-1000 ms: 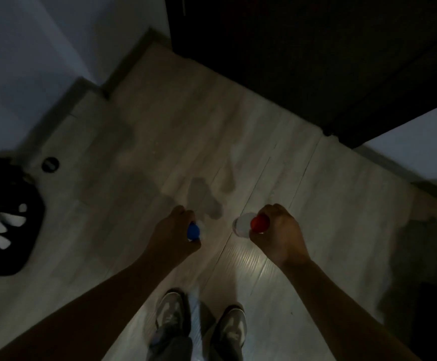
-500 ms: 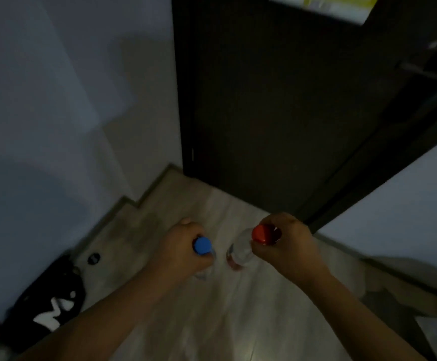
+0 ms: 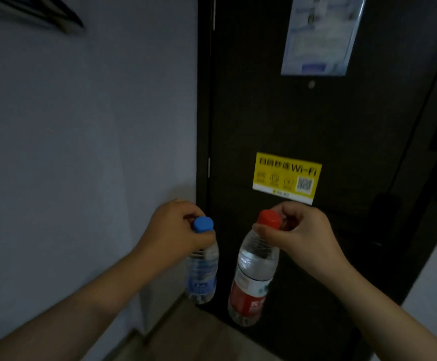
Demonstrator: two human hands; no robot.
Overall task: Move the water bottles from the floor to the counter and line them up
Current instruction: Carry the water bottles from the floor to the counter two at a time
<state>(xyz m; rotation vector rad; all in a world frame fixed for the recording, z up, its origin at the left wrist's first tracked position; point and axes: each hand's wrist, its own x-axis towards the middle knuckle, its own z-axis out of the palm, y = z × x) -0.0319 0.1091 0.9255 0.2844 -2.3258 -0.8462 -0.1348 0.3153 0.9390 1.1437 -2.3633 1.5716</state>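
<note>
The carry step was in hand. The left hand (image 3: 178, 230) gripped the blue bottle (image 3: 203, 272) at the neck, fingers curled round it just under the blue cap. The right hand (image 3: 298, 235) pinched the red bottle (image 3: 251, 282) at the neck below its red cap, thumb and fingers closed on it. Both bottles hung roughly upright in the air, off the floor (image 3: 199, 334), just apart, the blue one at 9 o'clock of the red one. Both looked filled, so I judged them heavy enough to swing from so high a hold.

The counter was not in view. By my reading, the next move called for a turn away from the door and a walk to the counter. Each bottle would then need setting down on its base, in line with the other, and a lower hold on the body might steady them for that. Whether more bottles waited on the floor could not be told.

At 12 o'clock from the hands stood a dark door (image 3: 316, 121), shut as far as could be seen. It bore a yellow Wi-Fi sticker (image 3: 286, 177) just above the right hand and a pale notice (image 3: 318, 35) at 1 o'clock near the top edge. A grey wall (image 3: 82, 152) filled the view from 9 to 11 o'clock, with a dark shape (image 3: 43, 14) at 11 o'clock too blurred to name. Door and wall together closed off the way forward.
</note>
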